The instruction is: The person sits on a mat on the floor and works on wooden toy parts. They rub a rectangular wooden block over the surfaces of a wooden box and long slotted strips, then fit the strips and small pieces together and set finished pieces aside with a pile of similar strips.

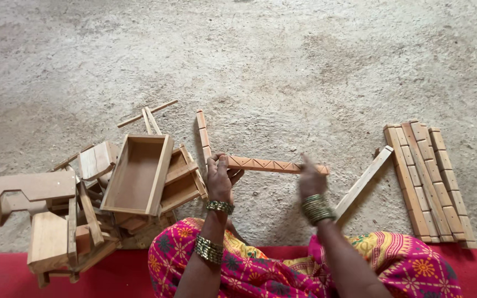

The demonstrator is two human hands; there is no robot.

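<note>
A carved wooden strip with a zigzag pattern is held level in front of me. My left hand grips its left end. My right hand rests against its right end, blurred, fingers on the strip. Bangles sit on both wrists. A second carved strip lies on the ground just behind my left hand.
A heap of wooden parts lies at the left, with an open wooden box on top. Several carved strips lie side by side at the right, beside a plain slat. I sit on a red mat on rough concrete.
</note>
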